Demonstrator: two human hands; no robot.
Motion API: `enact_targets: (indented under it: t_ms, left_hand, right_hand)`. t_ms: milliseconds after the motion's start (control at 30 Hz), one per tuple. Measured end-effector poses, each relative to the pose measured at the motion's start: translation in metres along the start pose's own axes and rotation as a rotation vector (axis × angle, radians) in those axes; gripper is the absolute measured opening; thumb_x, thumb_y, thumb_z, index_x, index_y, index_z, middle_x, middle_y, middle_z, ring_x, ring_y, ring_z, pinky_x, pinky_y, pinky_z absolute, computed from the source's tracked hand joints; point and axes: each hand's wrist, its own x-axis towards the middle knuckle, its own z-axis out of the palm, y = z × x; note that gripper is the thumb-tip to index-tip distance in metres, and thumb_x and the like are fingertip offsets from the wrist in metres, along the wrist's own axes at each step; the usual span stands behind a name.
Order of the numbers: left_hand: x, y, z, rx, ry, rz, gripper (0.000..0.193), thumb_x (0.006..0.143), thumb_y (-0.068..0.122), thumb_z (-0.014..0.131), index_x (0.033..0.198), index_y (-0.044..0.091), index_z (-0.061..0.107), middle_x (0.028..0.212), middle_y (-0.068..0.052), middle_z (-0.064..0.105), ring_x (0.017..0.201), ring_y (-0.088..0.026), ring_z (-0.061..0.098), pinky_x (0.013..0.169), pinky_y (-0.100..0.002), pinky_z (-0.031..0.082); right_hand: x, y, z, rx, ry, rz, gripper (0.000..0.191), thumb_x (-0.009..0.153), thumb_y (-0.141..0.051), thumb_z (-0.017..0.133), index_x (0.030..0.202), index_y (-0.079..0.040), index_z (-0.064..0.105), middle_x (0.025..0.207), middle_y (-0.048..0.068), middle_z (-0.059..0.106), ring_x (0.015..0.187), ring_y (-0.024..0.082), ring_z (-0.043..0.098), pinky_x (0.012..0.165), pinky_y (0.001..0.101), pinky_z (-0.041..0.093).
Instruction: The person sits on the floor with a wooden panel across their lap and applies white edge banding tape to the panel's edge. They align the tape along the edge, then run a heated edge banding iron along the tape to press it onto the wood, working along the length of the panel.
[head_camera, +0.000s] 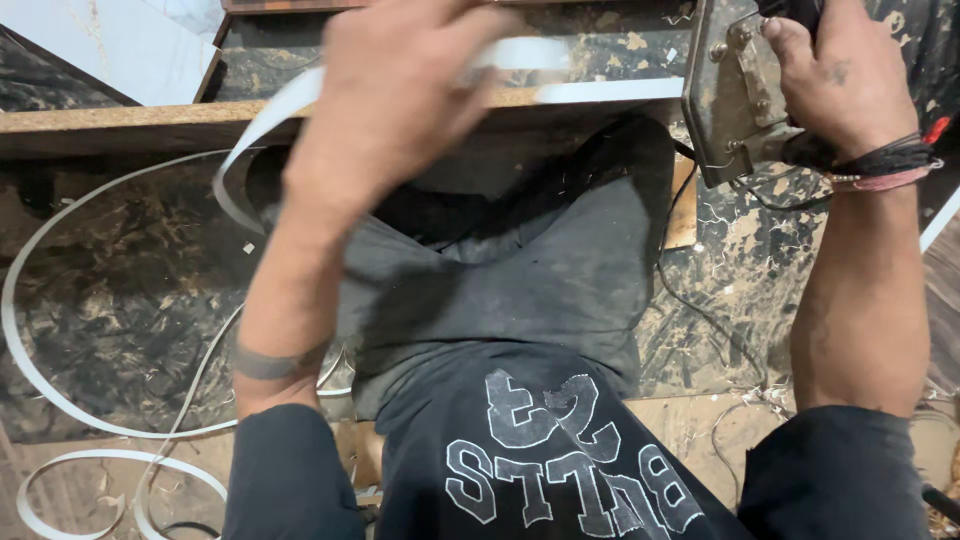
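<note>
A long white edge-banding strip (300, 95) is running along the edge of a particle-board panel (120, 128) at the top of the view, then curling down in loose loops over the dark, chip-littered floor (120, 300) on the left. The strip is looking thin, flat and glossy. The left hand (395, 90) is blurring with motion and covering part of the strip; its fingers are closing on the band, pressing it against the panel edge. The right hand (845, 75) is wrapping around a glue-spattered power trimmer (740, 90), whose top is being cut off by the frame, its cord (700, 310) trailing down.
</note>
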Motion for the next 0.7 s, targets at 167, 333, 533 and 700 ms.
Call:
enact_targets:
  t_ms: [167, 333, 533, 700]
  left_hand:
    - [-0.062, -0.055, 0.004, 0.042, -0.178, -0.143, 0.016, 0.092, 0.017, 0.082, 0.105, 0.013, 0.073, 0.112, -0.004, 0.066, 0.104, -0.028, 0.063, 0.081, -0.041, 0.051]
    - [-0.103, -0.079, 0.031, 0.05, -0.152, -0.128, 0.019, 0.094, 0.022, 0.083, 0.107, 0.014, 0.073, 0.106, 0.001, 0.067, 0.101, -0.025, 0.06, 0.084, -0.041, 0.046]
    - [-0.119, -0.088, 0.034, 0.063, -0.083, -0.107, 0.019, 0.091, 0.019, 0.081, 0.105, 0.013, 0.07, 0.102, 0.001, 0.067, 0.104, -0.024, 0.061, 0.091, -0.04, 0.046]
    - [-0.132, -0.094, 0.028, 0.025, -0.012, -0.13, 0.016, 0.092, 0.018, 0.082, 0.098, 0.013, 0.068, 0.095, -0.001, 0.07, 0.1, -0.025, 0.065, 0.092, -0.04, 0.049]
  right_hand:
    - [0.005, -0.013, 0.005, -0.063, -0.031, 0.035, 0.034, 0.117, -0.03, 0.067, 0.123, 0.003, 0.058, 0.095, 0.035, 0.066, 0.088, 0.057, 0.063, 0.075, 0.0622, 0.05]
    - [0.02, -0.058, 0.018, 0.005, -0.025, -0.113, 0.034, 0.115, -0.026, 0.067, 0.126, 0.004, 0.057, 0.09, 0.033, 0.067, 0.082, 0.054, 0.064, 0.07, 0.0587, 0.052]
    - [0.046, -0.145, 0.041, 0.049, -0.045, -0.369, 0.028, 0.112, -0.022, 0.067, 0.118, 0.004, 0.057, 0.089, 0.025, 0.068, 0.08, 0.047, 0.066, 0.07, 0.054, 0.052]
    - [0.061, -0.228, 0.052, 0.141, -0.058, -0.488, 0.031, 0.107, -0.025, 0.071, 0.122, 0.0, 0.058, 0.09, 0.022, 0.07, 0.08, 0.044, 0.067, 0.067, 0.0536, 0.051]
